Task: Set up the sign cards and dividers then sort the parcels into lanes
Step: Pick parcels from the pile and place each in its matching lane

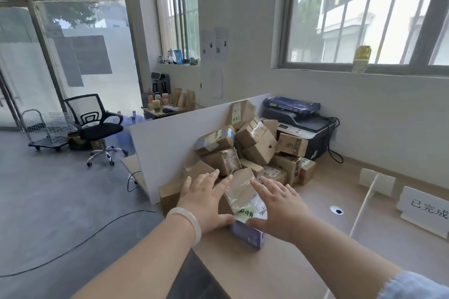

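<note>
A heap of taped brown parcels is piled on the wooden table against a white partition board. At the front of the heap lies a small parcel with clear tape, a green note and a purple end. My left hand and my right hand flank this parcel with fingers spread, thumbs touching its near end. A white sign card with black characters stands at the right. A thin white divider strip lies on the table, leading to a smaller blank white card.
A printer with a blue bag on top sits behind the parcels by the wall. A round cable hole is in the table. An office chair and a wire trolley stand on the grey floor at left. Black cables run across the floor.
</note>
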`<state>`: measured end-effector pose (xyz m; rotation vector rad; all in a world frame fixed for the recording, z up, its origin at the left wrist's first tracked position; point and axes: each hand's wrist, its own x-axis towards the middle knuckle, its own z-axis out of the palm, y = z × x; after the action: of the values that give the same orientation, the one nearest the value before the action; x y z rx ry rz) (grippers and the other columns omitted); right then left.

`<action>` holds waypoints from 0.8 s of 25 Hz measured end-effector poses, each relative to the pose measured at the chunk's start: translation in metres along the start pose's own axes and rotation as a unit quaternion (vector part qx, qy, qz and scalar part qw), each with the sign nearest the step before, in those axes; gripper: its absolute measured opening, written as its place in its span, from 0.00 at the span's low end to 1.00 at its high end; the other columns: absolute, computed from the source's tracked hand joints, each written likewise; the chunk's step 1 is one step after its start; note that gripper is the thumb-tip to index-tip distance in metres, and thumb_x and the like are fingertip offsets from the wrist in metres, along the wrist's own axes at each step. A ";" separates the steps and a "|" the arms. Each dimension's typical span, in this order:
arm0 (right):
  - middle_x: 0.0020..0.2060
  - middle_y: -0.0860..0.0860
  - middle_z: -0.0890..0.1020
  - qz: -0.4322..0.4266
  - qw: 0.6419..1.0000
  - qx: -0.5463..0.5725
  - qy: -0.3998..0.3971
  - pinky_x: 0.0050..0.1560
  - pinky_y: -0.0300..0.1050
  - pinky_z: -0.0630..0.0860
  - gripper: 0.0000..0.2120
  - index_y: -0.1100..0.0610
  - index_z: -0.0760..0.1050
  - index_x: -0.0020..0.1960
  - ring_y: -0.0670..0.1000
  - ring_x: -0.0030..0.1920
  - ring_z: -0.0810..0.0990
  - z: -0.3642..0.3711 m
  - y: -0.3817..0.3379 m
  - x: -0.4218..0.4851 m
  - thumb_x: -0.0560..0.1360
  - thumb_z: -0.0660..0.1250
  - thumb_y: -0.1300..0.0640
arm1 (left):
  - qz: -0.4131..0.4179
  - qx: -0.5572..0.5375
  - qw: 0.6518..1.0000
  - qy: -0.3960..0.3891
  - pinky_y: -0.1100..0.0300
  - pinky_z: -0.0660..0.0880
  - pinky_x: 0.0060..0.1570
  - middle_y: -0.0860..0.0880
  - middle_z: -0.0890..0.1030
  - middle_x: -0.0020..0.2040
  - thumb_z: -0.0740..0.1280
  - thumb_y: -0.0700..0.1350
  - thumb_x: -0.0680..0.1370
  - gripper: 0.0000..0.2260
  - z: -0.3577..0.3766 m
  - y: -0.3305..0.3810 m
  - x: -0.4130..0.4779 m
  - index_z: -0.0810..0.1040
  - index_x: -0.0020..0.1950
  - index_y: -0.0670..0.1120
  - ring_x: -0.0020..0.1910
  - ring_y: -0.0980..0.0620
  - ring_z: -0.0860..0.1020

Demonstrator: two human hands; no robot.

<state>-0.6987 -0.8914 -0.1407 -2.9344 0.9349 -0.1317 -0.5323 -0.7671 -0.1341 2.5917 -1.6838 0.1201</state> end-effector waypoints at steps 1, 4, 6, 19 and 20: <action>0.80 0.46 0.45 0.009 1.000 0.000 -0.003 0.78 0.52 0.43 0.45 0.42 0.39 0.79 0.50 0.79 0.44 0.002 -0.003 0.011 0.72 0.60 0.29 | 0.009 -0.001 1.000 0.001 0.43 0.39 0.76 0.53 0.44 0.81 0.62 0.70 0.74 0.42 0.003 -0.009 0.012 0.41 0.79 0.62 0.80 0.49 0.44; 0.80 0.46 0.45 0.034 0.999 0.001 -0.012 0.78 0.53 0.43 0.45 0.42 0.38 0.79 0.50 0.79 0.45 0.010 -0.004 0.044 0.72 0.59 0.29 | 0.033 -0.007 0.999 -0.007 0.43 0.39 0.76 0.53 0.44 0.81 0.62 0.70 0.74 0.42 0.013 -0.030 0.046 0.41 0.79 0.63 0.80 0.49 0.43; 0.80 0.46 0.46 0.049 0.999 0.005 -0.007 0.78 0.52 0.44 0.45 0.42 0.39 0.79 0.50 0.79 0.45 0.012 0.000 0.070 0.73 0.59 0.29 | 0.043 -0.007 0.999 -0.013 0.43 0.39 0.76 0.53 0.43 0.81 0.61 0.71 0.74 0.42 0.019 -0.044 0.071 0.41 0.79 0.62 0.80 0.49 0.43; 0.80 0.46 0.47 0.083 0.996 0.042 -0.012 0.78 0.52 0.48 0.42 0.42 0.41 0.79 0.51 0.79 0.49 0.018 0.014 0.253 0.74 0.59 0.31 | 0.031 -0.031 0.998 -0.041 0.44 0.42 0.76 0.52 0.44 0.81 0.61 0.68 0.76 0.39 0.043 -0.133 0.233 0.42 0.79 0.62 0.80 0.49 0.43; 0.80 0.46 0.48 0.087 0.995 0.043 -0.016 0.78 0.52 0.48 0.42 0.42 0.41 0.79 0.51 0.79 0.49 0.021 0.014 0.265 0.75 0.59 0.31 | 0.032 -0.033 0.998 -0.049 0.44 0.42 0.76 0.52 0.44 0.81 0.61 0.68 0.76 0.39 0.048 -0.141 0.246 0.42 0.79 0.62 0.80 0.48 0.44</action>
<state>-0.4894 -1.0550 -0.1455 -2.7538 1.1442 -0.1118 -0.3026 -0.9374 -0.1591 2.5358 -1.7713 -0.0607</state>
